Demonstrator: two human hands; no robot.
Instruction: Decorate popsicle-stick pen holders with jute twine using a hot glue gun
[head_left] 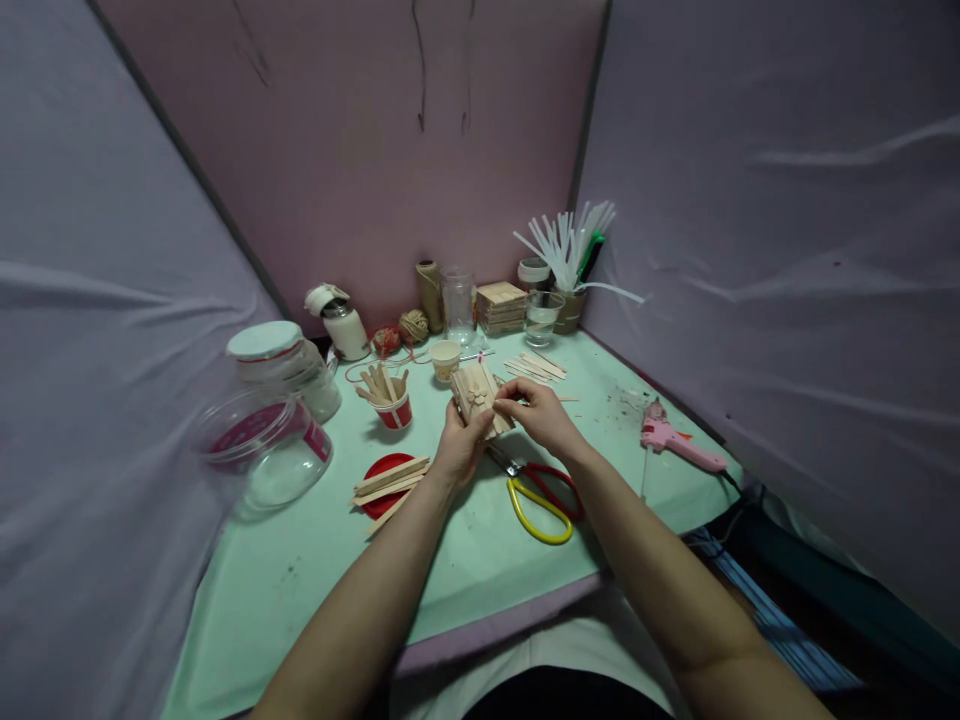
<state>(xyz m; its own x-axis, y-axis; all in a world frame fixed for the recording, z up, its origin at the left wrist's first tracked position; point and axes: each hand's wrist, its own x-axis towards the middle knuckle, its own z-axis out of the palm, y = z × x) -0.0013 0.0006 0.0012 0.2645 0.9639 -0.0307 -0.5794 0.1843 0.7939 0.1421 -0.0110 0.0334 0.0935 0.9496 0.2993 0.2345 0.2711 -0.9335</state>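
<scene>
On the tabletop (315, 600), a clear tub (283, 482) is set at the left, in front of a lidded jar (279, 372). Along the back (near the pink backdrop (360, 150)), a red yarn ball (386, 341), a twine ball (414, 326) and a brown roll (429, 298) are lined up; a glass (540, 324) is placed farther right.

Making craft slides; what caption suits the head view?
Left hand holding a wooden craft piece, right hand at its side, scissors nearby.

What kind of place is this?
It's probably a little craft corner: a table between what look like cloth walls. You can see a pink glue gun, scissors and a small wooden piece with a flower shape, held in the left hand.
</scene>
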